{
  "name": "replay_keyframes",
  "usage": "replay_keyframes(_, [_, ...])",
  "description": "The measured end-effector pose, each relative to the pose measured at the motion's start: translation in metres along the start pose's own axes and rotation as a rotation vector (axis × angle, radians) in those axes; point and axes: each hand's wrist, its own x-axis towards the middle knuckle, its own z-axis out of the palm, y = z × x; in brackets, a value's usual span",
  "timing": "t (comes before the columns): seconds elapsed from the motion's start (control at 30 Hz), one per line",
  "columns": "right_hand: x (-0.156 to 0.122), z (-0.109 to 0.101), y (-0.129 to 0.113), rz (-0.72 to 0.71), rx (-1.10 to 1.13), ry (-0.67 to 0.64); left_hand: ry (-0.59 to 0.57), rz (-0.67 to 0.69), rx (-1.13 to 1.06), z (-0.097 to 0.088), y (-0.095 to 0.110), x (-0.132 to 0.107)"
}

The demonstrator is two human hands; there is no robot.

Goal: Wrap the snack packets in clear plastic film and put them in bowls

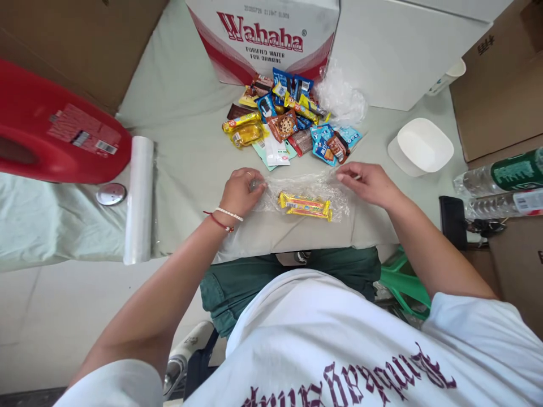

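Note:
A yellow-wrapped snack bar (pixel 306 206) lies on a sheet of clear plastic wrap (pixel 271 199) near the table's front edge; it may be more than one bar. My left hand (pixel 242 189) pinches the wrap's left side between thumb and fingers. On the other side, my right hand (pixel 365 182) has its thumb and forefinger closed on the wrap's upper right corner. Just beyond the wrap sits a pile of packaged snacks (pixel 283 121) in yellow, blue, brown and white wrappers. Crumpled clear plastic (pixel 343 96) rests against the pile's right side.
A Wahaha carton (pixel 271 56) stands behind the snacks. To the left are a red jug (pixel 63 124), a roll of plastic film (pixel 141 198) and a round silvery object (pixel 111 194). At the right are a white bowl (pixel 424 146), plastic bottles (pixel 504 172) and a dark phone-like object (pixel 453 222).

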Motion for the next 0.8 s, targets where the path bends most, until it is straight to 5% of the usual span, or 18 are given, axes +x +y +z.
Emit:
replay_keyframes(0.1, [0.039, 0.009, 0.010, -0.191, -0.137, -0.011, 0.128, -0.028, 0.010, 0.001, 0.005, -0.004])
replay_keyframes(0.23, [0.079, 0.038, 0.009, -0.471, -0.215, -0.206, 0.450, -0.098, 0.010, -0.014, 0.022, -0.032])
replay_keyframes(0.37, [0.099, 0.052, -0.009, -0.516, -0.170, -0.215, 0.661, -0.087, 0.083, -0.020, 0.044, -0.078])
replay_keyframes(0.43, [0.108, 0.050, -0.017, -0.496, -0.152, -0.226, 0.546, 0.013, 0.164, -0.012, 0.058, -0.097])
replay_keyframes(0.5, [0.116, 0.046, -0.021, -0.455, -0.120, -0.247, 0.279, 0.149, 0.191, 0.001, 0.073, -0.105])
replay_keyframes(0.6, [0.126, 0.044, -0.020, -0.314, -0.059, -0.219, -0.037, 0.264, 0.167, 0.022, 0.093, -0.094])
replay_keyframes(0.8, [0.107, 0.039, -0.039, -0.087, -0.052, -0.048, -0.102, 0.194, 0.270, 0.045, 0.101, -0.051])
